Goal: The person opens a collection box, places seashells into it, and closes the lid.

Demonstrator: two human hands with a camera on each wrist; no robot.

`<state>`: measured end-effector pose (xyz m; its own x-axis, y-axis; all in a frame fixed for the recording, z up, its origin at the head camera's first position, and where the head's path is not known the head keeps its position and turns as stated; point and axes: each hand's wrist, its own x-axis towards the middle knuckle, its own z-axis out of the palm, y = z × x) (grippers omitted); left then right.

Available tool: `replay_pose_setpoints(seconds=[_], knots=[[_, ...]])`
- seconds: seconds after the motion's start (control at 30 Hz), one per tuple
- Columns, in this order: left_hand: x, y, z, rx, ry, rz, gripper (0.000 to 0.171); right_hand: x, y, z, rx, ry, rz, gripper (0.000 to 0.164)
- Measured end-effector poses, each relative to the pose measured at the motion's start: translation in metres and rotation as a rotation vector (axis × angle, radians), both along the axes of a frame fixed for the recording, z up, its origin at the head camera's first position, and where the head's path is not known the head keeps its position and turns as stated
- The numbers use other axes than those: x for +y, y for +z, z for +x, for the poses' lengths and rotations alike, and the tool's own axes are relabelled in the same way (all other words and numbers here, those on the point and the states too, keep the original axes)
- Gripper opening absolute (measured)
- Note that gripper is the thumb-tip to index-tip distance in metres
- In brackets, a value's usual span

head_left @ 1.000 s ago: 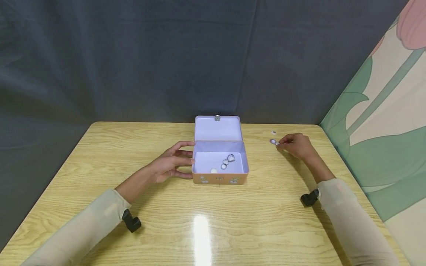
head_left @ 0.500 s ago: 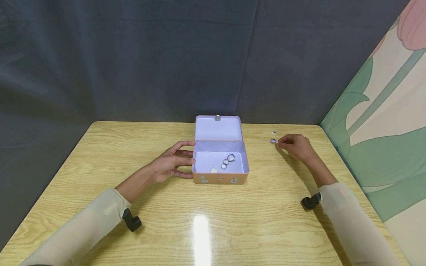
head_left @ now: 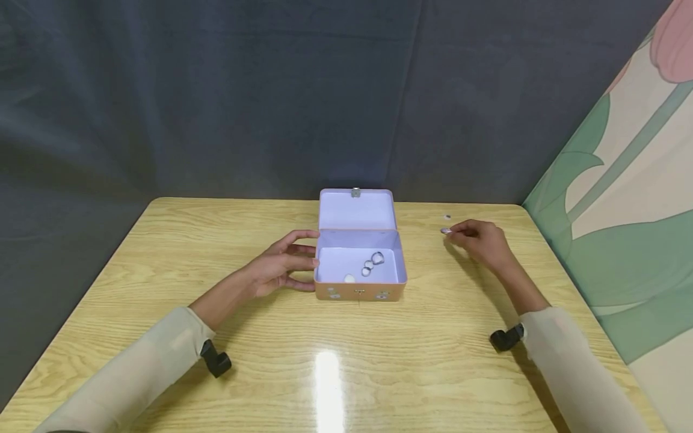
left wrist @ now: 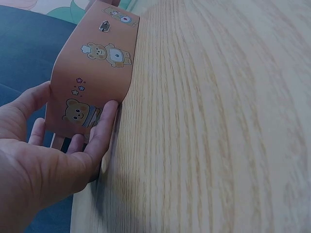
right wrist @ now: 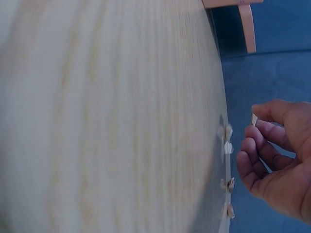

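An orange tin box (left wrist: 97, 53) with bear drawings stands on the table, its lid (head_left: 357, 210) raised and its inside lavender. Several small roundish pale pieces (head_left: 377, 258) lie on its floor, their kind too small to tell. My left hand (head_left: 271, 267) rests against the box's left end, fingers spread and lightly bent, with the fingertips touching its side and rim. To the right of the box, my right hand (head_left: 482, 242) pinches a small pale, shell-like piece (right wrist: 254, 119) between thumb and fingertip.
Close to the right hand, several more small pieces (right wrist: 230, 184) lie on the wooden table (head_left: 260, 361). A dark curtain (head_left: 271, 102) hangs behind the table's back edge. A flower-patterned cloth (head_left: 628, 240) borders the right side.
My right fingertips have shifted slightly to the left, and less of the pale piece shows beyond them. The left hand and the box stay where they were.
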<state>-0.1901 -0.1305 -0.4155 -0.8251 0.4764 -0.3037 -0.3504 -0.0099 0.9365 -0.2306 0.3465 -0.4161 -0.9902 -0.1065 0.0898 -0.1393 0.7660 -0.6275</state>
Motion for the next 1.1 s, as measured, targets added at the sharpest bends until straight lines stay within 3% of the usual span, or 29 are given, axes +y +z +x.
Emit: replay_pose_setpoints(seconds=[0.67, 1.1], knots=[[0.001, 0.002, 0.001, 0.002, 0.000, -0.006, 0.074, -0.053, 0.015, 0.010, 0.072, 0.059, -0.142, 0.029], [0.000, 0.001, 0.000, 0.008, -0.006, -0.008, 0.074, -0.080, 0.023, 0.011, 0.079, 0.110, -0.139, 0.027]])
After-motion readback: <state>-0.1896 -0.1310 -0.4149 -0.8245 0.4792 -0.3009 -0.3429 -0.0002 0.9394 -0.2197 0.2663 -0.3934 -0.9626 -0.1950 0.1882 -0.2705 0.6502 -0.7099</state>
